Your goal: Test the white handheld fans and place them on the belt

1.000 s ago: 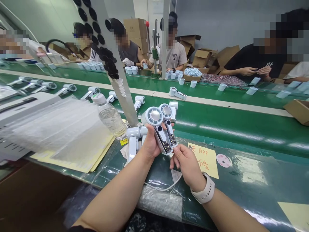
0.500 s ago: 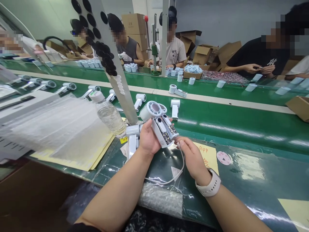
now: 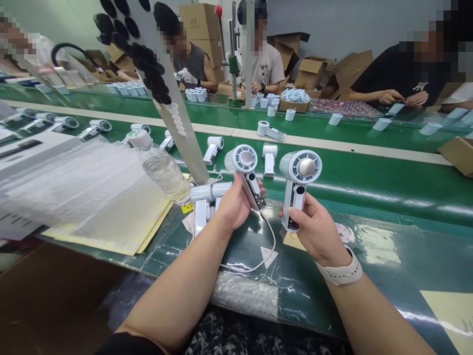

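My left hand [image 3: 236,204] is closed around the handle of a light-blue handheld fan [image 3: 244,160], whose circuit board shows in the open handle. A white cable [image 3: 272,231] runs from the bottom of this fan down over the table. In my right hand [image 3: 318,227] is a second handheld fan [image 3: 301,170], held upright with its head up and my thumb on the lower handle. The two fans are apart, both with round grilles and silver centres facing me. Beside my left wrist, more fans [image 3: 201,209] lie on the table.
A green conveyor belt [image 3: 369,182] carries several fans. A water bottle [image 3: 160,167] stands by a slanted metal post [image 3: 185,128]. Clear plastic bags [image 3: 107,192] lie at left, bubble wrap [image 3: 247,296] at the front edge. Co-workers sit across the belt near blue cups [image 3: 290,115].
The two fans, held together in my left hand before, are now separated. My right hand has let go of the cable end and taken one fan to the right.
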`<state>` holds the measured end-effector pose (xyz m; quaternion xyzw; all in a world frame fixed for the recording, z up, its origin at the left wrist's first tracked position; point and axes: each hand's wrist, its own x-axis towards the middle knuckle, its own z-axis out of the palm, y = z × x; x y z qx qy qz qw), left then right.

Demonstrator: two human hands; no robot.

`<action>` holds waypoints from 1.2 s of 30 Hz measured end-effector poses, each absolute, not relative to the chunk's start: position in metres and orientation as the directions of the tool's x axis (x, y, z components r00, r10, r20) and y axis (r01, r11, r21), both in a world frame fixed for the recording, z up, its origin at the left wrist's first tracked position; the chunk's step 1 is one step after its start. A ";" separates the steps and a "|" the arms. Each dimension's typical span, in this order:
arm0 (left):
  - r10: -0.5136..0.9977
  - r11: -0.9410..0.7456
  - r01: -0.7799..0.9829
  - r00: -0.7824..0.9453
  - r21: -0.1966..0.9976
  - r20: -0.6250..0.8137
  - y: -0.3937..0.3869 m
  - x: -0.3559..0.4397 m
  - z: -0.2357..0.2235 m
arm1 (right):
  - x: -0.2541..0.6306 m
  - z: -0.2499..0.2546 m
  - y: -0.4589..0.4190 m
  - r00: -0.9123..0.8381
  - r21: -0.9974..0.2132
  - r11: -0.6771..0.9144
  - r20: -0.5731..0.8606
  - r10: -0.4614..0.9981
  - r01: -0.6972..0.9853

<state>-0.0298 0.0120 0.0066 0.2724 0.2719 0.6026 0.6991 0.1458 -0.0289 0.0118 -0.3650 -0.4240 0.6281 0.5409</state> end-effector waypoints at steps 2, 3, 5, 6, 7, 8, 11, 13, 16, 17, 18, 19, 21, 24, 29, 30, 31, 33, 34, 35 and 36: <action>0.975 0.205 -0.696 0.206 0.688 -0.082 0.009 -0.030 0.008 | 0.146 0.013 -0.028 -0.117 -0.914 -0.067 -0.022 0.993 -0.401; 0.970 0.215 -0.691 0.235 0.690 -0.067 0.007 -0.029 0.009 | 0.146 0.013 -0.027 -0.109 -0.909 -0.067 -0.024 0.994 -0.411; 0.964 0.194 -0.677 0.264 0.710 -0.011 0.004 -0.028 0.009 | 0.147 0.014 -0.027 -0.102 -0.911 -0.051 -0.010 0.995 -0.410; 0.962 0.178 -0.674 0.274 0.717 0.019 0.002 -0.027 0.010 | 0.147 0.014 -0.027 -0.104 -0.915 -0.042 0.000 0.995 -0.402; 0.958 0.168 -0.673 0.283 0.720 0.041 0.002 -0.026 0.010 | 0.147 0.014 -0.027 -0.107 -0.919 -0.036 0.007 0.994 -0.392; 0.954 0.168 -0.674 0.294 0.719 0.052 0.002 -0.026 0.010 | 0.148 0.014 -0.028 -0.117 -0.923 -0.036 0.009 0.993 -0.383; 0.953 0.179 -0.669 0.301 0.721 0.043 0.003 -0.026 0.010 | 0.148 0.014 -0.028 -0.168 -0.929 -0.071 -0.009 0.986 -0.364; 0.954 0.179 -0.658 0.298 0.731 0.034 0.004 -0.026 0.010 | 0.147 0.014 -0.028 -0.182 -0.930 -0.077 -0.011 0.983 -0.358; 0.950 0.169 -0.644 0.309 0.746 0.051 0.004 -0.026 0.009 | 0.144 0.014 -0.029 -0.179 -0.925 -0.077 -0.009 0.984 -0.372; 0.950 0.163 -0.637 0.308 0.754 0.054 0.004 -0.026 0.009 | 0.143 0.014 -0.030 -0.183 -0.923 -0.084 -0.015 0.983 -0.377; 0.952 0.158 -0.629 0.302 0.761 0.051 0.003 -0.026 0.008 | 0.143 0.014 -0.030 -0.187 -0.920 -0.095 -0.024 0.982 -0.381; 0.955 0.156 -0.623 0.294 0.767 0.045 0.003 -0.026 0.008 | 0.142 0.015 -0.030 -0.193 -0.916 -0.112 -0.039 0.980 -0.384; 0.958 0.160 -0.616 0.286 0.771 0.029 0.003 -0.026 0.007 | 0.141 0.015 -0.031 -0.209 -0.907 -0.160 -0.082 0.975 -0.390; 0.949 0.186 -0.624 0.314 0.759 0.026 0.003 -0.027 0.008 | 0.139 0.014 -0.031 -0.213 -0.886 -0.218 -0.140 0.967 -0.409; 0.939 0.221 -0.643 0.344 0.733 0.019 0.001 -0.025 0.010 | 0.136 0.012 -0.031 -0.229 -0.881 -0.217 -0.128 0.965 -0.420; 0.937 0.227 -0.641 0.350 0.733 0.016 0.001 -0.025 0.010 | 0.135 0.011 -0.031 -0.229 -0.884 -0.211 -0.122 0.966 -0.417; 0.935 0.232 -0.638 0.355 0.735 0.014 0.001 -0.025 0.010 | 0.134 0.010 -0.031 -0.226 -0.888 -0.203 -0.116 0.967 -0.413; 0.934 0.231 -0.636 0.357 0.737 0.016 0.001 -0.024 0.009 | 0.134 0.009 -0.031 -0.218 -0.894 -0.187 -0.103 0.970 -0.406; 0.933 0.229 -0.636 0.358 0.737 0.020 0.001 -0.024 0.009 | 0.134 0.009 -0.031 -0.215 -0.896 -0.178 -0.096 0.972 -0.407; 0.932 0.227 -0.638 0.360 0.736 0.025 0.001 -0.024 0.009 | 0.134 0.008 -0.031 -0.214 -0.896 -0.172 -0.089 0.973 -0.410; 0.931 0.226 -0.638 0.363 0.736 0.030 0.001 -0.024 0.010 | 0.134 0.008 -0.031 -0.215 -0.894 -0.169 -0.085 0.973 -0.415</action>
